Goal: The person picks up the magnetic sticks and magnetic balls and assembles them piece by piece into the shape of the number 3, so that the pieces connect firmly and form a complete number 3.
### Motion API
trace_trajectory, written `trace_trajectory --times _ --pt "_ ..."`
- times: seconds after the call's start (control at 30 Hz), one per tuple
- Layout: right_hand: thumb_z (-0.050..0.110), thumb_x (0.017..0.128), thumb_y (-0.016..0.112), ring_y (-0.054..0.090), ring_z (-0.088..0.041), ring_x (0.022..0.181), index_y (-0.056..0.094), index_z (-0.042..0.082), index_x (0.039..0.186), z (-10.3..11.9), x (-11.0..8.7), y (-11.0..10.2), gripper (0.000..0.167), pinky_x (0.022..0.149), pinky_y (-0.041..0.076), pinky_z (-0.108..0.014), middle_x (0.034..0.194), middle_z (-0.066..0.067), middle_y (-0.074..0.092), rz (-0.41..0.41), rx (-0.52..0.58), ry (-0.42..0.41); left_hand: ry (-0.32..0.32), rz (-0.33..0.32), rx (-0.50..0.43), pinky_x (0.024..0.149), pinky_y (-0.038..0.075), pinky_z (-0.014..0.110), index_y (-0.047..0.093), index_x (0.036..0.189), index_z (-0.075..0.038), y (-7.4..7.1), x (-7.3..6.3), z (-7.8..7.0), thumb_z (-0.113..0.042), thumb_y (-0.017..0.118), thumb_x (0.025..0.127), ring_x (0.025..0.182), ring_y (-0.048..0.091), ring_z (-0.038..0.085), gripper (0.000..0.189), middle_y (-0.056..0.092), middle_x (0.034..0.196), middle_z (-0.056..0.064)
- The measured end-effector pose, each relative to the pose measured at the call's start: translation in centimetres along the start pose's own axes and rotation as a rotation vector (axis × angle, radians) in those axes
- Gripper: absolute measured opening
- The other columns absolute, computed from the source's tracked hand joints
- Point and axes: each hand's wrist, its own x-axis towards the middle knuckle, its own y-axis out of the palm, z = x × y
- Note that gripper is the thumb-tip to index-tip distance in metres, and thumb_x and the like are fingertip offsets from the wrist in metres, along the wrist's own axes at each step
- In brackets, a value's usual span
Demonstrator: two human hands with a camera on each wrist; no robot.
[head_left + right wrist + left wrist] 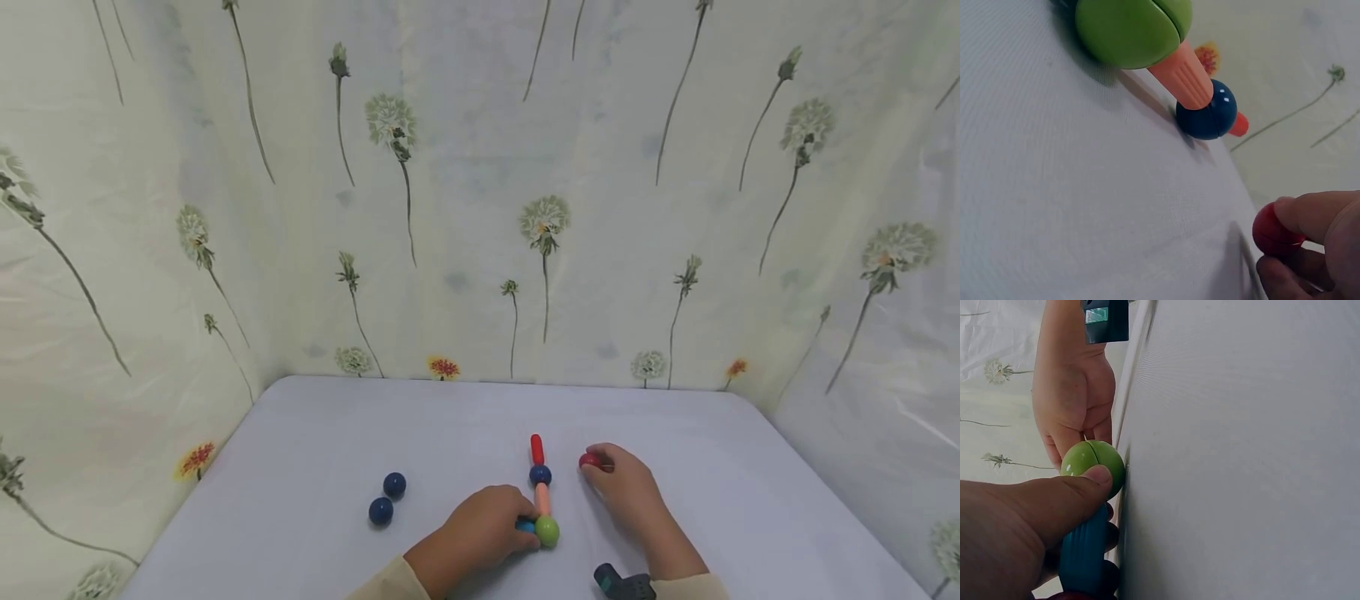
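Observation:
My left hand [483, 529] grips a light blue rod [1082, 556], its thumb lying on the green ball [547, 532] at the rod's end. From the green ball a salmon rod [542, 500] runs away from me to a dark blue ball [540, 475]. A red rod [537, 450] extends from that ball's far side. To the right of this chain, my right hand [626, 492] pinches a red ball [1272, 231] between thumb and fingers, apart from the chain. Part of a dark red thing [1075, 595] shows at the light blue rod's near end.
Two loose dark blue balls, a farther one [394, 484] and a nearer one [381, 511], lie left of my left hand on the white table [322, 433]. A dark device [626, 583] sits at my right wrist. Flower-patterned curtain [465, 208] hangs behind and beside the table.

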Motion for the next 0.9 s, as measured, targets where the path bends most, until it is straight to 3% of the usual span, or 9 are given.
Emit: trace_trajectory --times 0.43,0.73,0.9 --pt "0.023 0.099 0.072 0.063 -0.033 0.122 0.064 0.010 0.139 2.7 1.1 1.0 0.042 0.100 0.056 -0.051 0.131 -0.013 0.069 -0.023 0.022 -0.073 -0.016 0.009 -0.022 0.086 0.056 0.032 0.081 0.115 -0.028 -0.1 0.2 0.0 -0.039 0.086 0.087 0.081 0.056 0.006 0.030 0.069 0.094 -0.015" --pt "0.022 0.104 0.063 0.062 -0.034 0.127 0.060 0.012 0.146 4.6 3.6 1.6 0.043 0.103 0.054 -0.053 0.135 -0.013 0.067 -0.024 0.046 -0.149 0.014 -0.011 -0.003 0.083 0.056 0.029 0.082 0.112 -0.028 -0.2 0.1 0.0 -0.038 0.086 0.087 0.079 0.055 0.004 0.027 0.068 0.090 -0.015" --pt "0.021 0.105 0.062 0.061 -0.035 0.131 0.058 0.014 0.148 5.0 4.9 2.2 0.044 0.102 0.055 -0.052 0.140 -0.013 0.065 0.016 0.082 -0.147 0.011 -0.007 -0.023 0.079 0.055 0.029 0.083 0.109 -0.026 -0.2 0.0 -0.1 -0.036 0.087 0.087 0.077 0.055 0.005 0.025 0.068 0.087 -0.015"
